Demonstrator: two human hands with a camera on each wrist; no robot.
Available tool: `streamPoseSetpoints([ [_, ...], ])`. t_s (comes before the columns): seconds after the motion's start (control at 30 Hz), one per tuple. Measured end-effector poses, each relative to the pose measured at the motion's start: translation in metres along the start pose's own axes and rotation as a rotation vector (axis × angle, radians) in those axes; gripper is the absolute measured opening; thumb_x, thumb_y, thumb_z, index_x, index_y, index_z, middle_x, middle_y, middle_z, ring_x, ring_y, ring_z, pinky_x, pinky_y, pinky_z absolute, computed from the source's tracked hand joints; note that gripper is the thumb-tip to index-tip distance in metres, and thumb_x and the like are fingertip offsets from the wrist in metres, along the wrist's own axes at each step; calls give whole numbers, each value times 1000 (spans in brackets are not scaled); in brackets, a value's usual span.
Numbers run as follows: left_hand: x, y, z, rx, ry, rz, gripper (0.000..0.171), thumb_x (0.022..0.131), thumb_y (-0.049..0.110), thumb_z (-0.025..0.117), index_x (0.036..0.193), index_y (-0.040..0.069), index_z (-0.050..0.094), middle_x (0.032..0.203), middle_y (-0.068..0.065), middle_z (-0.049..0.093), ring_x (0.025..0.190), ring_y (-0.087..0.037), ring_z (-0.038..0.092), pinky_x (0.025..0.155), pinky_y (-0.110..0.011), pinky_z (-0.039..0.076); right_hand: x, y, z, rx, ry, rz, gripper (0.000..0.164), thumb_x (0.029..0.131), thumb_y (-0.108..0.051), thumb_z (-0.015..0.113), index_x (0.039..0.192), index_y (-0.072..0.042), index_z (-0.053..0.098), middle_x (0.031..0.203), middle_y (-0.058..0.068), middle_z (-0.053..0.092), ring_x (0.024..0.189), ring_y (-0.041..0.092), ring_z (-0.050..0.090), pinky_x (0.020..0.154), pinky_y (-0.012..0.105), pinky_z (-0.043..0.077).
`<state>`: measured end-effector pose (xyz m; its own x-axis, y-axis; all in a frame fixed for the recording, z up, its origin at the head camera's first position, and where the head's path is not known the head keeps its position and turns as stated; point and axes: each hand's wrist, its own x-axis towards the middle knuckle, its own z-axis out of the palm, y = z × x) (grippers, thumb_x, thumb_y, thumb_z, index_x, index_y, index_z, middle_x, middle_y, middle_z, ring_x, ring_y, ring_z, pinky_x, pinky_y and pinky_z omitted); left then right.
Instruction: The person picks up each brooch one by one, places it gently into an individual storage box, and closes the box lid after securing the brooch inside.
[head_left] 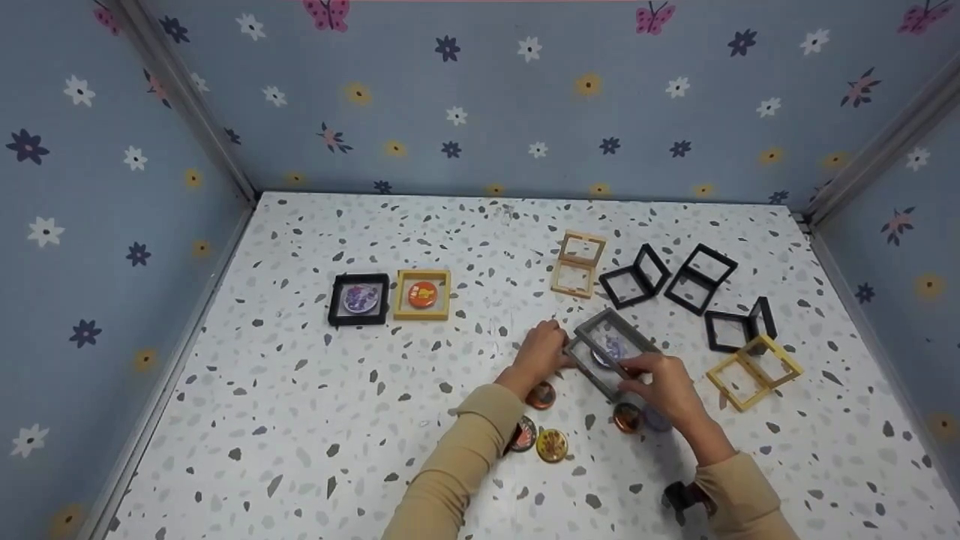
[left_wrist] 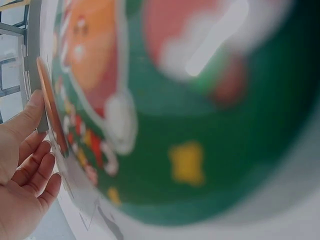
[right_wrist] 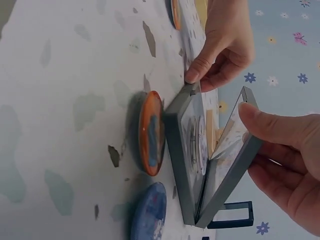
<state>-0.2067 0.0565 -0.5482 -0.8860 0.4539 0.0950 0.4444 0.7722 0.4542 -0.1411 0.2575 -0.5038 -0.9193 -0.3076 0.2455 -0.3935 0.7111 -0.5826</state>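
Observation:
A grey hinged display frame (head_left: 636, 330) is tilted between my hands with its lid (right_wrist: 231, 175) partly raised. A round purple-and-white badge (head_left: 613, 346) lies inside it. My left hand (head_left: 541, 354) pinches the frame's left corner between thumb and fingers. My right hand (head_left: 669, 386) holds the lid's edge, thumb on the inner side, as the right wrist view shows. Below the frame lie an orange-rimmed badge (right_wrist: 151, 132) and a blue badge (right_wrist: 150, 215). A green badge with festive pictures (left_wrist: 165, 165) fills much of the left wrist view, blurred.
Left of centre stand a black frame (head_left: 358, 321) with a purple badge and a yellow frame (head_left: 444, 296) with an orange badge. Several opened frames, black (head_left: 634, 300), yellow (head_left: 739, 401) and tan (head_left: 574, 291), stand rightward. Loose badges, including a yellow one (head_left: 552, 445), lie near the left forearm.

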Motion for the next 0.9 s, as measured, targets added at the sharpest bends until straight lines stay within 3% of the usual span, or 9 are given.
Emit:
streamPoseSetpoints([
  [0.47,0,-1,3,19,20,2,29,70,33,73,79,7,63,79,-2,52,74,-18,49,66,-29,42,-4,-2,19,-123,-143,24,27,63,1,75,89,-3,69,75,4,62,67,15,58,63,32,48],
  [0.9,-1,-1,2,-13,32,-1,30,69,33,73,81,7,64,80,-2,52,76,-18,50,69,-28,42,-5,-3,28,-240,-197,58,15,68,-4,73,82,-7,69,77,3,58,68,14,55,61,31,45],
])
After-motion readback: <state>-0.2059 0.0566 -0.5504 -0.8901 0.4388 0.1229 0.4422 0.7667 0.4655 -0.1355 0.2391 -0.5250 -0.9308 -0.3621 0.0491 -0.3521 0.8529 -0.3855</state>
